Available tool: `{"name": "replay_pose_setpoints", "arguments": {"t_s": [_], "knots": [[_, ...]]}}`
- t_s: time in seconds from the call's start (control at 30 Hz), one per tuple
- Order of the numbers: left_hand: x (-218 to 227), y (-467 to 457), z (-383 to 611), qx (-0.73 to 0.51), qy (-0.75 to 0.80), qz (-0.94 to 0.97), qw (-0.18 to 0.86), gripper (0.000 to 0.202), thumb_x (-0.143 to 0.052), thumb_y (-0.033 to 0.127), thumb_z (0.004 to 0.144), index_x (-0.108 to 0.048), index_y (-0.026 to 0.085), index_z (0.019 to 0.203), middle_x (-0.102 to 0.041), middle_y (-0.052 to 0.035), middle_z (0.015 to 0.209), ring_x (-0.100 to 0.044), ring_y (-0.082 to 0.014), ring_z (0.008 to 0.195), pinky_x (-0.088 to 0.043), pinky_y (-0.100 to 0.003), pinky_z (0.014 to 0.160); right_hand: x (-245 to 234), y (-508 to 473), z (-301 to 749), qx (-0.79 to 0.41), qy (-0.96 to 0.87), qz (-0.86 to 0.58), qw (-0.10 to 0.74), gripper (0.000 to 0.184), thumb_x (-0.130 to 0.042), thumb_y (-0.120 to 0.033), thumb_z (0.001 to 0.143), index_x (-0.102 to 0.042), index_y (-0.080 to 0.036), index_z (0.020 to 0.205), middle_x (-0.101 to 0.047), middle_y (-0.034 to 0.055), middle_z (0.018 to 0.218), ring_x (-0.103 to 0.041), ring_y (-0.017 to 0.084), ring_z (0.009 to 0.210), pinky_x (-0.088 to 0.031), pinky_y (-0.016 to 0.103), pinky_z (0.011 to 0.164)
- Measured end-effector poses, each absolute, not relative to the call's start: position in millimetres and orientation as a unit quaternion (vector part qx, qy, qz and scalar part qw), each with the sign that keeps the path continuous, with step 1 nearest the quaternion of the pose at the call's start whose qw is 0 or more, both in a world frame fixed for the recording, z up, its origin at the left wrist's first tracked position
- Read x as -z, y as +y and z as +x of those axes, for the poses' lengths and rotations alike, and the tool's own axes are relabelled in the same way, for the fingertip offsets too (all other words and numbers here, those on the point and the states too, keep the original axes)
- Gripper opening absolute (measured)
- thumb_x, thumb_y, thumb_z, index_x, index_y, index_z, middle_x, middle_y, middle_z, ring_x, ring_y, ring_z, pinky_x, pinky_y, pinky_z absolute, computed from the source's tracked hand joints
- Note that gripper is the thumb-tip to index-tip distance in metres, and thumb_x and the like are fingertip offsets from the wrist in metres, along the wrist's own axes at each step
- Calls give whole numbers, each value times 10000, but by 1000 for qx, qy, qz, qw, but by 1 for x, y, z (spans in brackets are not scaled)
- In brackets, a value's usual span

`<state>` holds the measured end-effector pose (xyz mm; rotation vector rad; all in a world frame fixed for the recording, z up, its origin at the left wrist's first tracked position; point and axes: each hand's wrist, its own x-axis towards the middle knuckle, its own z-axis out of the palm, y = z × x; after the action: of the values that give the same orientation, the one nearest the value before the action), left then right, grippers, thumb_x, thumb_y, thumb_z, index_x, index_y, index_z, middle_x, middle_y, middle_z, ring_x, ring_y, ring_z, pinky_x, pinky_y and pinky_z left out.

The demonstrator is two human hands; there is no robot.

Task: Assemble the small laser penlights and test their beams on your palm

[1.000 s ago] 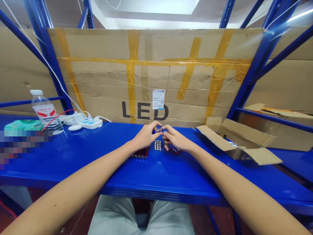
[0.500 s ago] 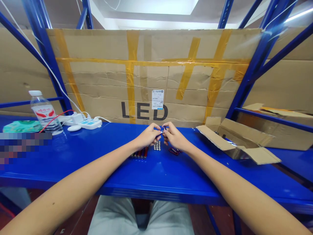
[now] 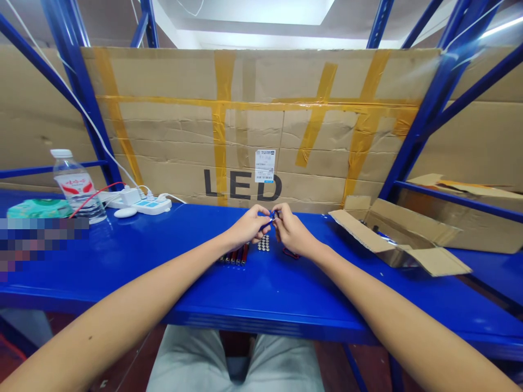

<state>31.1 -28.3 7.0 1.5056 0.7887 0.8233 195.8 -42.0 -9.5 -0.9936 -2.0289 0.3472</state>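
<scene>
Head view: the left hand (image 3: 247, 226) and right hand (image 3: 292, 231) meet above a blue steel bench (image 3: 122, 288), their fingers (image 3: 261, 212) pinching a small dark-blue cylinder (image 3: 270, 218) in mid-air. Directly below lie a cluster of small silver cylinders (image 3: 263, 243) and a row of red-and-black rods (image 3: 233, 255). A loosened pinch could drop the cylinder among them, scattering them.

Large print: "LED" (image 3: 243, 185), black capitals on the taped brown cardboard sheet (image 3: 171, 76)
White barcode sticker (image 3: 265, 166): print too small to read
</scene>
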Motion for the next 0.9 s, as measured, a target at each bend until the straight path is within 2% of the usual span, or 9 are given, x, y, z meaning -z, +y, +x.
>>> {"name": "replay_pose_setpoints", "arguments": {"t_s": [0.2,0.33,0.5,0.7,0.9], "knots": [[-9,-30,33,-359,340,636,593,71,-432,189,934,-383,235,960,-453,87,548,-284,-25,324,-146,-151,372,10,-43,196,-123,-823,-394,390,165,-390,-163,922,-380,-195,1083,-554,24,740,-533,172,654,-378,301,644],[-11,-29,32,-371,346,628,590,48,-436,182,929,-413,224,939,-461,80,544,-293,-25,325,-150,-153,369,13,-40,195,-176,-807,-405,392,140,-345,-182,949,-352,-215,1084,-529,-15,686,-538,154,573,-400,290,598],[-8,-21,27,-380,330,652,567,44,-513,191,898,-472,200,887,-507,53,578,-348,-26,364,-195,-153,372,15,-36,196,-236,-794,-410,382,119,-349,-187,945,-344,-233,1054,-539,-20,740,-530,130,533,-419,274,546],[-10,-14,21,-383,342,665,542,59,-553,214,881,-505,182,868,-579,22,644,-396,-34,395,-228,-156,363,14,-32,202,-187,-794,-431,386,134,-366,-159,919,-362,-225,1035,-506,-37,708,-511,127,556,-410,269,558],[-15,-8,15,-400,359,668,515,125,-564,105,831,-501,168,919,-645,-20,718,-489,-56,427,-299,-179,359,11,-27,210,-204,-759,-464,409,158,-378,-169,900,-361,-234,1043,-504,-52,703,-517,115,494,-424,260,504]]}}
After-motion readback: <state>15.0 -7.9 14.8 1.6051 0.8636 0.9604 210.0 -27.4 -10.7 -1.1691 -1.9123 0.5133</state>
